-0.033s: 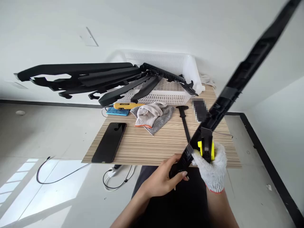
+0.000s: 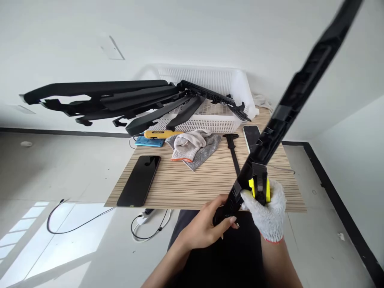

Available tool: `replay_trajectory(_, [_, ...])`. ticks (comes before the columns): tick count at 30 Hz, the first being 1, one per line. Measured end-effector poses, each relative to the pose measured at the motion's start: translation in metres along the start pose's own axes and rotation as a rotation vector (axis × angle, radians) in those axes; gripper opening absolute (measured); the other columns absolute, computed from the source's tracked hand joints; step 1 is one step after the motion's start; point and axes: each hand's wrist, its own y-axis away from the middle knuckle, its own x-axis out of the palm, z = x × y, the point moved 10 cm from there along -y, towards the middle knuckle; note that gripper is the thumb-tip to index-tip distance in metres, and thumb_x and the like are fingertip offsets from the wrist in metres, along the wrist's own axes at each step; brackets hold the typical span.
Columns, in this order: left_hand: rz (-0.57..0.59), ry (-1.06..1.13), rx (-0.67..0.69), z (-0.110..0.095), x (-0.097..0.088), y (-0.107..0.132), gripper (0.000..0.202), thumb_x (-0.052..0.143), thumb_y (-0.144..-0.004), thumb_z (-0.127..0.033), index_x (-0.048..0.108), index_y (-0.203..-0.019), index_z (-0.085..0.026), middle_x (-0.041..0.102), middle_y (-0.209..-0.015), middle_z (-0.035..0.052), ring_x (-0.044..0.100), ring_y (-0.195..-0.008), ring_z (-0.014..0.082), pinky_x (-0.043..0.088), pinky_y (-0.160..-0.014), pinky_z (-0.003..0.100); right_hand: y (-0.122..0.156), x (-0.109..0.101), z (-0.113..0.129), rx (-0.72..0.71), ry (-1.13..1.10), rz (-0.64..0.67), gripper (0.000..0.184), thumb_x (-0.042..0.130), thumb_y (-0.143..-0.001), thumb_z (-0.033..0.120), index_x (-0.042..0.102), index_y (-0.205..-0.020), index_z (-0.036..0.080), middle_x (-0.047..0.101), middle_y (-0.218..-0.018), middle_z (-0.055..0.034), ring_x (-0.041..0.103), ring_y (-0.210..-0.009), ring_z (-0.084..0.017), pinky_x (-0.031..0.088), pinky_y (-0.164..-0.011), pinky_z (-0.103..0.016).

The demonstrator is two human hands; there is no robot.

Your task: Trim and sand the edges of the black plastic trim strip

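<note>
My bare left hand (image 2: 207, 226) is closed around the near end of a long black plastic trim strip (image 2: 288, 108), which rises up and to the right out of the picture. My right hand (image 2: 270, 214), in a white knit glove, grips a yellow and black utility knife (image 2: 260, 187) that rests against the strip just above my left hand. Both hands hover over the near edge of a small striped wooden table (image 2: 198, 188).
A white plastic basket (image 2: 237, 90) at the table's far end carries a pile of black trim strips (image 2: 120, 100) that overhangs to the left. On the table lie a dark phone (image 2: 138, 180), grey gloves (image 2: 192, 146), a yellow cutter (image 2: 159, 134), a second phone (image 2: 251, 136) and another black strip (image 2: 234, 154). Cables trail on the floor.
The held strip has tilted a little more upright, with its far end swung left. My hands have shifted only slightly.
</note>
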Motion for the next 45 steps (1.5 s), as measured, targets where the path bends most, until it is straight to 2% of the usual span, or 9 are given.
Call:
replay_trajectory(4, [-0.103, 0.016, 0.089, -0.007, -0.028, 0.001, 0.040, 0.062, -0.095, -0.046, 0.056, -0.131, -0.030, 0.075, -0.090, 0.0050, 0.076, -0.079, 0.0250, 0.058, -0.050, 0.031, -0.009, -0.004, -0.011, 0.034, -0.130, -0.087, 0.037, 0.085, -0.070, 0.029, 0.066, -0.102, 0.027, 0.068, -0.064, 0.0049, 0.052, -0.035, -0.013, 0.040, -0.029, -0.023])
replay_trajectory(7, [-0.181, 0.000, 0.119, -0.012, -0.054, -0.005, 0.041, 0.061, -0.096, -0.047, 0.058, -0.133, -0.031, 0.074, -0.090, 0.0041, 0.074, -0.075, 0.0234, 0.054, -0.047, 0.029, -0.022, -0.023, -0.019, 0.005, -0.189, -0.172, 0.029, 0.082, -0.070, 0.027, 0.066, -0.094, 0.025, 0.065, -0.059, 0.0045, 0.051, -0.036, -0.012, 0.035, -0.029, -0.020])
replay_trajectory(13, [-0.345, -0.067, 0.142, -0.020, -0.088, -0.015, 0.053, 0.057, -0.098, -0.049, 0.048, -0.149, -0.035, 0.073, -0.105, 0.0037, 0.072, -0.072, 0.0183, 0.055, -0.056, 0.030, -0.037, -0.034, -0.021, -0.050, -0.111, -0.062, 0.022, 0.083, -0.068, 0.034, 0.077, -0.087, 0.025, 0.070, -0.063, -0.0023, 0.054, -0.042, -0.013, 0.039, -0.034, -0.023])
replay_trajectory(21, [-0.361, -0.066, 0.109, -0.015, -0.090, -0.014, 0.059, 0.056, -0.100, -0.044, 0.044, -0.154, -0.021, 0.071, -0.081, -0.0005, 0.071, -0.072, 0.0168, 0.057, -0.080, 0.031, -0.034, -0.013, -0.046, 0.192, 0.341, 0.205, 0.033, 0.087, -0.067, 0.043, 0.082, -0.092, 0.023, 0.066, -0.060, -0.0004, 0.057, -0.052, -0.015, 0.046, -0.045, -0.026])
replay_trajectory(24, [-0.339, -0.081, 0.134, -0.016, -0.089, -0.015, 0.055, 0.057, -0.101, -0.041, 0.048, -0.149, -0.017, 0.071, -0.084, 0.0002, 0.070, -0.073, 0.0152, 0.055, -0.084, 0.030, -0.037, -0.014, -0.045, 0.229, 0.476, 0.160, 0.029, 0.081, -0.076, 0.044, 0.080, -0.093, 0.021, 0.065, -0.060, 0.0004, 0.053, -0.052, -0.013, 0.045, -0.048, -0.025])
replay_trajectory(32, [-0.371, -0.051, 0.133, -0.012, -0.092, -0.015, 0.048, 0.063, -0.097, -0.038, 0.056, -0.142, -0.023, 0.069, -0.109, 0.0028, 0.068, -0.066, 0.0108, 0.057, -0.074, 0.026, -0.030, -0.012, -0.028, 0.103, 0.528, 0.064, 0.043, 0.085, -0.072, 0.048, 0.080, -0.105, 0.021, 0.072, -0.075, -0.0020, 0.062, -0.064, -0.016, 0.053, -0.060, -0.029])
replay_trajectory(38, [-0.391, -0.042, 0.092, -0.005, -0.094, -0.014, 0.049, 0.064, -0.096, -0.040, 0.056, -0.141, -0.020, 0.070, -0.112, 0.0046, 0.067, -0.064, 0.0109, 0.057, -0.070, 0.026, -0.027, -0.006, -0.042, 0.311, 0.478, 0.188, 0.036, 0.080, -0.077, 0.045, 0.078, -0.104, 0.022, 0.065, -0.064, 0.0024, 0.055, -0.055, -0.013, 0.048, -0.054, -0.026])
replay_trajectory(41, [-0.411, -0.097, 0.044, -0.002, -0.094, -0.015, 0.046, 0.062, -0.097, -0.042, 0.058, -0.135, -0.018, 0.073, -0.095, 0.0031, 0.068, -0.065, 0.0140, 0.057, -0.070, 0.028, -0.030, -0.010, -0.041, 0.356, 0.474, 0.153, 0.029, 0.073, -0.083, 0.044, 0.076, -0.103, 0.022, 0.063, -0.062, 0.0034, 0.053, -0.054, -0.013, 0.045, -0.051, -0.025])
replay_trajectory(45, [-0.394, -0.230, -0.041, 0.007, -0.097, -0.016, 0.031, 0.060, -0.098, -0.040, 0.062, -0.118, -0.017, 0.071, -0.071, -0.0001, 0.070, -0.067, 0.0178, 0.055, -0.068, 0.028, -0.023, 0.004, -0.051, 0.420, 0.460, 0.399, 0.029, 0.073, -0.081, 0.038, 0.077, -0.106, 0.024, 0.071, -0.074, 0.0019, 0.062, -0.062, -0.014, 0.049, -0.056, -0.025])
